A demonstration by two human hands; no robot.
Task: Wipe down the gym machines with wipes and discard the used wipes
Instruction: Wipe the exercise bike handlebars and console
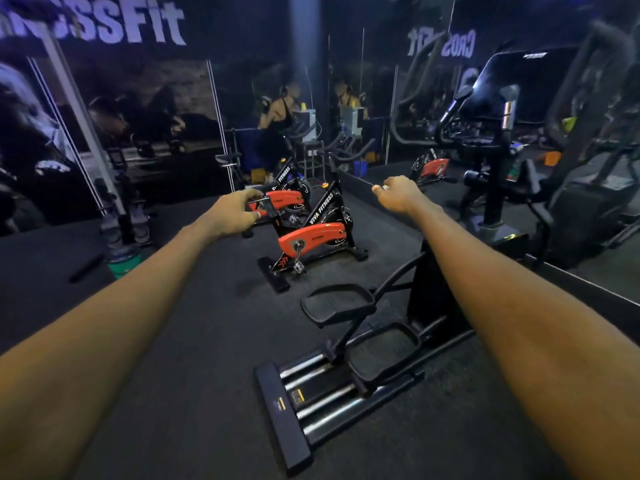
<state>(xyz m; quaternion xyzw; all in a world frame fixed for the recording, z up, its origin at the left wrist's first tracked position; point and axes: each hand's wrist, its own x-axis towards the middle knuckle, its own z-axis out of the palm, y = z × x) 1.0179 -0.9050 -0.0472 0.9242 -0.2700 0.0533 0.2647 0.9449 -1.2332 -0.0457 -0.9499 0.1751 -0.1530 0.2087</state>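
You are stretching over the black, steel-railed elliptical [381, 355]. Your left hand [235, 211] and right hand [398, 194] are curling; any grip is unclear.

The floor [194, 341] is a dark, slightly rough mat; it runs to the walls. In the front an elliptical machine [346, 358] stands on it, with a flat black foot bar and shiny rails. Further back two spin bikes with orange covers stand close together; the near bike [311, 237] rests on black cross feet, the far bike [284, 200] just behind it. On the left stands a low stack of weight plates [123, 261], the bottom one green; a dark bar [85, 268] lies beside it.
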